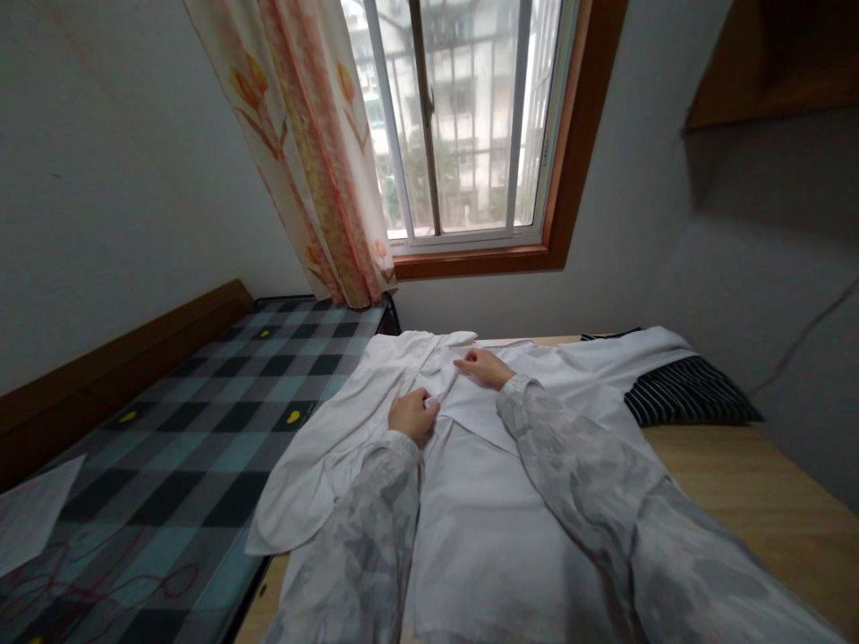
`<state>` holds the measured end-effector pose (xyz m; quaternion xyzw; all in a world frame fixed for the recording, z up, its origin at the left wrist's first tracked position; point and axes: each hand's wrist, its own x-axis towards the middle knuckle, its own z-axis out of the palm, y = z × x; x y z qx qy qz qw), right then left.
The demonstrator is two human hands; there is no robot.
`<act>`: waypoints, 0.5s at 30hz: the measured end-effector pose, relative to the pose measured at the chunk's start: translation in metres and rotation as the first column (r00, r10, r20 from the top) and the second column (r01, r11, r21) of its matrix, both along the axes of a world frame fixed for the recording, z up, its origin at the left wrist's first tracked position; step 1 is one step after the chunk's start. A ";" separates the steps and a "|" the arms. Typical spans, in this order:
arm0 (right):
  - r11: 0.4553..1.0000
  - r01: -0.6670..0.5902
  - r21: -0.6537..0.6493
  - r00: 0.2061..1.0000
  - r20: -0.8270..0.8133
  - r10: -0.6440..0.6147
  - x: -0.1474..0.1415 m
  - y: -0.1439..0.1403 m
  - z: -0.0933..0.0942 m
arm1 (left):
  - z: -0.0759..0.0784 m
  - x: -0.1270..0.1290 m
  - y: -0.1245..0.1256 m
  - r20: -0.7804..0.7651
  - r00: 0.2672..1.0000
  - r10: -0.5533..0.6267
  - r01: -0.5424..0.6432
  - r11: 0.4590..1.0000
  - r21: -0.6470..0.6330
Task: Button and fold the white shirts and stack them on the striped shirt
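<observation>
A white garment [497, 519], which looks like a long-sleeved shirt or coat, lies spread over a wooden table. Its front edges meet near the middle, where both hands are. My left hand [412, 417] has its fingers closed on a fold of the white cloth. A little farther away and to the right, my right hand [487, 368] pinches the garment's edge near the upper part. Between the two hands a strip of cloth runs slightly raised. Any buttons are too small to make out.
To the left is a bed with a checked cover [221, 438], holding a paper sheet [37, 510] and a thin red cord [134, 581]. A black striped cloth [694, 394] lies under the garment's right side on the table [785, 501]. Behind are a curtain [322, 161] and window [470, 134].
</observation>
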<state>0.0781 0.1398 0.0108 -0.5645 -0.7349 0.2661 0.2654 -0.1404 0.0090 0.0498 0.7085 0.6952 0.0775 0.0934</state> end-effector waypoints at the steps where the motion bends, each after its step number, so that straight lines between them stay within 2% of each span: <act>1: 1.000 -0.003 -0.009 1.000 0.020 0.003 0.012 -0.007 0.001 | 0.002 -0.001 0.000 -0.007 1.000 -0.006 0.006 1.000 -0.012; 5: 1.000 0.003 0.026 0.982 0.190 -0.008 0.068 -0.053 0.005 | 0.014 0.000 0.014 -0.018 0.999 -0.033 0.031 0.998 -0.062; 6: 0.999 0.019 0.051 0.975 0.218 -0.030 0.082 -0.067 0.006 | 0.017 0.001 0.022 -0.021 0.999 -0.032 0.030 0.998 -0.063; 9: 0.988 -0.045 0.150 0.972 0.236 0.009 0.120 -0.107 0.006 | 0.022 0.011 0.052 -0.022 1.000 -0.005 0.004 0.998 -0.055; 12: 0.961 -0.074 0.267 0.962 0.272 -0.001 0.154 -0.137 -0.004 | 0.019 0.023 0.084 0.014 1.000 0.014 -0.013 0.997 -0.075; 15: 0.939 -0.048 0.341 0.941 0.330 -0.072 0.188 -0.156 -0.021 | 0.015 0.033 0.108 0.036 0.999 0.014 -0.012 0.999 -0.053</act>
